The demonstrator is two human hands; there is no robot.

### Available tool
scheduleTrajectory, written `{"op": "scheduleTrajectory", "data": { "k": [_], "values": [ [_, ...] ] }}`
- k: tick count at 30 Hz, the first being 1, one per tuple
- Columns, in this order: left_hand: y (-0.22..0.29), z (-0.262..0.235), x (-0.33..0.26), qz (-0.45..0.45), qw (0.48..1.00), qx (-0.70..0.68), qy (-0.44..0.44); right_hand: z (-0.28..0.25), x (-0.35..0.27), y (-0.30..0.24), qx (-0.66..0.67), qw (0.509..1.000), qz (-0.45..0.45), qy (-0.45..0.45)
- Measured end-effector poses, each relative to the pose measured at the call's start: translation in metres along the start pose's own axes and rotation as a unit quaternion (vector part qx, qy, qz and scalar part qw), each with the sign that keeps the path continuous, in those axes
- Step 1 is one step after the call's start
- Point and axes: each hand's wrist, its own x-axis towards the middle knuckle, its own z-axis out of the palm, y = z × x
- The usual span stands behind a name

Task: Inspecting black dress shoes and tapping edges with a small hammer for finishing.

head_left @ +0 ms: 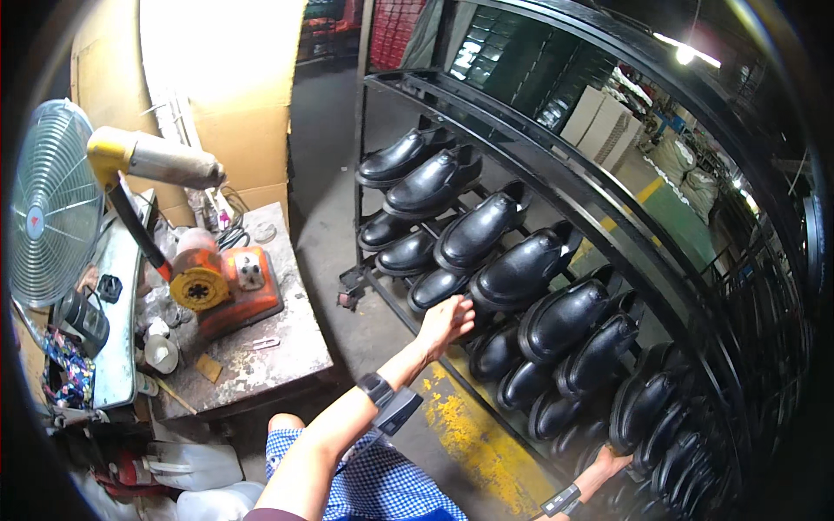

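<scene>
While both arms reach out to the black metal shoe rack (556, 178), the left hand (445, 319) sits at the toe end of one black leather shoe (521, 269) on the upper row. Fingers (465, 306) are loosely spread and extended, tips touching or just short of the toe; contact cannot be told for sure, and nothing is clamped. That shoe lies sole-down on the slanted shelf, long axis running from lower left to upper right, toe pointing down-left toward the hand, heel opening up and away toward the rack's back rail. So the shoe lies beyond the fingertips, up and to the right of them.

Right hand (615, 462) is low at the picture's bottom edge, against the dark shoes of the lower row (643, 417). Whether its fingers are closed on one cannot be told; they are half hidden among the shoes.

Both wrists carry dark bands. A blue checked garment (391, 486) shows below the left forearm.

Neighbouring shoes on the rack lie parallel, toes down-left alike, packed side by side in two tiers.

Left of the aisle: a worn workbench (287, 347) with an orange machine (230, 291), a yellow-collared blower nozzle (148, 158) above it, and a caged fan (52, 204) at the far left.
</scene>
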Motion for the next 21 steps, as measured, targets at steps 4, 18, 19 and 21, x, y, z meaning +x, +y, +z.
{"op": "scheduleTrajectory", "data": {
  "k": [4, 18, 19, 21],
  "values": [
    [0.012, 0.000, 0.049, -0.017, 1.000, -0.012, -0.007, 0.000, -0.008, 0.005, 0.035, 0.999, 0.016, 0.020],
    [0.014, 0.012, 0.068, 0.045, 0.996, 0.024, -0.069, 0.005, -0.017, 0.000, -0.005, 0.999, -0.031, 0.040],
    [0.013, 0.016, 0.064, 0.056, 0.996, 0.019, -0.062, 0.005, -0.016, -0.003, -0.004, 0.999, -0.028, 0.039],
    [0.009, 0.023, 0.056, 0.045, 0.998, 0.033, -0.041, -0.001, -0.004, -0.013, 0.032, 0.998, 0.009, 0.044]
  ]
}}
